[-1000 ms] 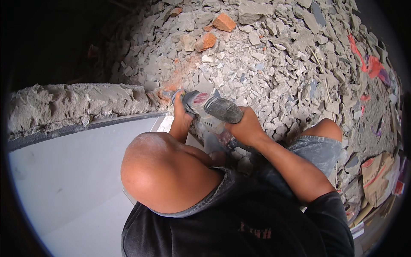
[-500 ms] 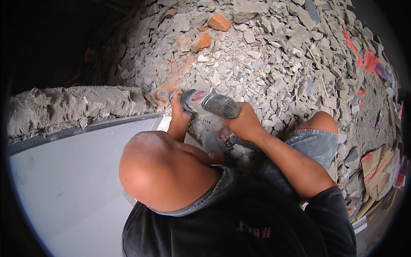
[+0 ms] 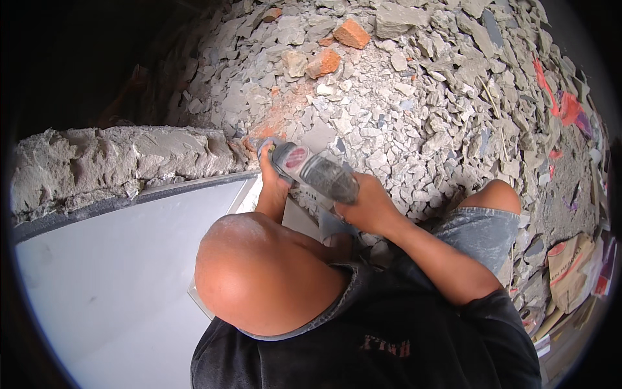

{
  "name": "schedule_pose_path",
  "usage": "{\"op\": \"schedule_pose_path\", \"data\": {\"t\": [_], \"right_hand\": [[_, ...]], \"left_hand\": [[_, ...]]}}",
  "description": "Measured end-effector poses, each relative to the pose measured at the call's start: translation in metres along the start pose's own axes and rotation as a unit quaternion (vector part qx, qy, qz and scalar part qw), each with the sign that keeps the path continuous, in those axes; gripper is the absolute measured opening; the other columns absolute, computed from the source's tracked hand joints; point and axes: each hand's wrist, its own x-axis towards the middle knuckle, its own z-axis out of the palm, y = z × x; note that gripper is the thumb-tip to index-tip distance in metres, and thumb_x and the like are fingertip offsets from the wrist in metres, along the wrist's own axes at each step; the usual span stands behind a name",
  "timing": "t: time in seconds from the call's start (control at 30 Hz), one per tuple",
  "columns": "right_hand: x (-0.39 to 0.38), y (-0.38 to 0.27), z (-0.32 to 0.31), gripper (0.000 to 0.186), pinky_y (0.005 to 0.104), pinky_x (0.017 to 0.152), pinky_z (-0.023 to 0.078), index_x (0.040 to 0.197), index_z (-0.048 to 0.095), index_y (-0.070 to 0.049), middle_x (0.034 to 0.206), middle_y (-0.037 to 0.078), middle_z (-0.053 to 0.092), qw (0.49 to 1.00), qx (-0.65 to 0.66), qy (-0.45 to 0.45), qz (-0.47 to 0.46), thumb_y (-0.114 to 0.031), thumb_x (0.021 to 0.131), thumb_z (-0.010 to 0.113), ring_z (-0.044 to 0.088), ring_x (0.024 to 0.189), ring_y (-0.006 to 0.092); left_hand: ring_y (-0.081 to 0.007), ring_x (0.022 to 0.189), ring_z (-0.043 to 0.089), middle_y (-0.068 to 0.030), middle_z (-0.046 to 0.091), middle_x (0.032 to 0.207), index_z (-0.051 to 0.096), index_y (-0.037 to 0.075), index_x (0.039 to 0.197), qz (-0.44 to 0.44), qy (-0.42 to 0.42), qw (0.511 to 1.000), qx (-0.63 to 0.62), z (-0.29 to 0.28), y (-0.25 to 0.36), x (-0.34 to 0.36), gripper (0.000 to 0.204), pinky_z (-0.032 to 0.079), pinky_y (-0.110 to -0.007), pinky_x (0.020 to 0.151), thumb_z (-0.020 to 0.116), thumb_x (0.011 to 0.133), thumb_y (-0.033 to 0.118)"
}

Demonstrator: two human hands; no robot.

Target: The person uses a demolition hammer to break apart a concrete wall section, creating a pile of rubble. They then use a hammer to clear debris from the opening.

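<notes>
A grey power tool (image 3: 324, 175) is held in both hands, above the rubble (image 3: 414, 129) and just past the end of a broken wall (image 3: 129, 155). Its front part is gripped by the left hand (image 3: 275, 185), whose fingers are mostly hidden behind the tool. Its rear end is grasped by the right hand (image 3: 370, 206), with the fingertips concealed beneath. The tool's tip is hard to make out against the orange-stained patch at the wall's end; whether the wall is touched cannot be told. The tool's underside is partly blocked from sight.

The upper left is lost in darkness, where a reddish shape is only faintly seen. The white panel (image 3: 123, 279) below the wall is partly covered by a bare knee (image 3: 259, 272) and cut off by the lens rim.

A crumpled brown paper bag (image 3: 573, 269) is seen at the right; its contents cannot be made out. Among the rubble, an orange brick piece (image 3: 352, 34) is half surrounded by grey chunks.
</notes>
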Motion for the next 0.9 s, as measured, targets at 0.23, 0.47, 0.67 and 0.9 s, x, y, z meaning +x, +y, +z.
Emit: {"op": "schedule_pose_path", "data": {"t": [0.23, 0.47, 0.67, 0.9], "right_hand": [[-0.060, -0.034, -0.015, 0.040, 0.0373, 0.086, 0.055, 0.116, 0.065, 0.005, 0.099, 0.019, 0.074, 0.999, 0.014, -0.036, 0.023, 0.000, 0.077, 0.073, 0.072, 0.096, 0.0259], [-0.097, -0.034, -0.003, 0.042, 0.0355, 0.090, 0.054, 0.118, 0.064, 0.006, 0.103, 0.019, 0.074, 0.998, 0.050, -0.002, 0.044, -0.001, 0.078, 0.074, 0.072, 0.102, 0.0235], [-0.062, -0.043, 0.027, 0.037, 0.0359, 0.087, 0.054, 0.115, 0.066, 0.004, 0.100, 0.019, 0.074, 0.997, 0.078, 0.009, 0.024, -0.003, 0.080, 0.075, 0.072, 0.098, 0.0232], [-0.022, -0.028, 0.058, 0.033, 0.0366, 0.083, 0.055, 0.110, 0.067, 0.005, 0.097, 0.015, 0.075, 0.999, -0.032, -0.009, 0.033, -0.008, 0.081, 0.074, 0.072, 0.092, 0.0222]], "left_hand": [[-0.0331, 0.092, 0.070, -0.0153, 0.072, 0.100, 0.067, 0.003, 0.109, -0.106, -0.045, 0.993, -0.034, -0.005, -0.020, -0.052, 0.054, 0.056, -0.046, 0.089, 0.062, 0.089, 0.053], [-0.0298, 0.089, 0.070, -0.0132, 0.073, 0.096, 0.069, 0.003, 0.104, -0.087, -0.049, 0.995, 0.009, 0.018, -0.027, -0.081, 0.050, 0.057, -0.044, 0.086, 0.063, 0.091, 0.050], [-0.0329, 0.088, 0.069, -0.0149, 0.071, 0.096, 0.067, 0.003, 0.105, -0.045, -0.041, 0.998, -0.017, 0.004, -0.004, -0.048, 0.049, 0.057, -0.049, 0.085, 0.069, 0.086, 0.049], [-0.0354, 0.093, 0.069, -0.0185, 0.071, 0.104, 0.067, 0.001, 0.110, -0.012, -0.018, 1.000, -0.015, -0.022, 0.018, -0.026, 0.056, 0.056, -0.051, 0.089, 0.065, 0.088, 0.052]]}}
